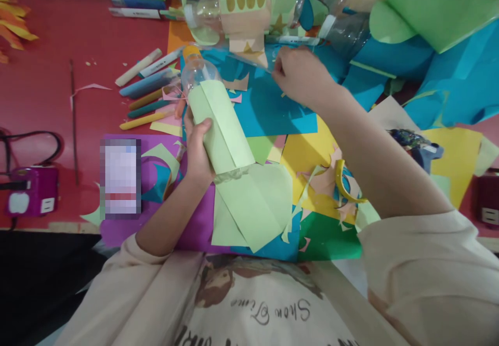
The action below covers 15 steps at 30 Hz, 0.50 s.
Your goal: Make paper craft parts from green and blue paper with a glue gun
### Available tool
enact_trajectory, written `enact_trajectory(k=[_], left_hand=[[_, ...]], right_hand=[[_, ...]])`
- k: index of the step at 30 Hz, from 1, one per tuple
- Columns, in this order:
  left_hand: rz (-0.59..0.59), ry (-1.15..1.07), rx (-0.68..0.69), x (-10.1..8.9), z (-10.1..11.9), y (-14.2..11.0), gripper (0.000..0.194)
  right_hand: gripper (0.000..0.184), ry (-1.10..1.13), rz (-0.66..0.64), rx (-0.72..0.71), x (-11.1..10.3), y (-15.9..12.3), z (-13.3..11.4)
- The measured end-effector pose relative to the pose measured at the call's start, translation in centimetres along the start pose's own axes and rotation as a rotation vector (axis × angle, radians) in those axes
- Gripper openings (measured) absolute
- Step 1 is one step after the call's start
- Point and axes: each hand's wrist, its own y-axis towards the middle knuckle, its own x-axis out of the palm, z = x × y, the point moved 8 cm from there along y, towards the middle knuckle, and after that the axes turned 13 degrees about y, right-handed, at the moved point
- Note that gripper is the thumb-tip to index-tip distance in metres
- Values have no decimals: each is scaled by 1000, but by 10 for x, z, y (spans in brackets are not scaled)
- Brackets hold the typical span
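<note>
My left hand [199,143] is closed around a clear plastic bottle [200,71] with an orange cap, tilted up and to the left. Light green paper [222,125] wraps the bottle's body, with a lengthwise edge showing under my thumb. Below its base lie pale green paper sheets [257,200]. My right hand [298,73] is held above the blue paper [257,109], its fingers pinched together. A thin clear strip seems to run from the fingers to the left, but I cannot make out what it is.
Several markers [150,89] lie left of the bottle. Beyond are a decorated bottle [245,3] and another clear bottle [346,31]. A blurred-out phone [120,177] rests on purple paper [195,221]. Paper scraps surround a yellow curved piece [343,182] at right.
</note>
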Motion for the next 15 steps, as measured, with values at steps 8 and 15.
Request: enact_trajectory(k=[8, 15], left_hand=[[42, -83, 22, -18, 4, 18, 61], [44, 47, 259, -56, 14, 37, 60]], right_hand=[[13, 654, -148, 205, -17, -83, 18], [26, 1100, -70, 244, 5, -169, 57]])
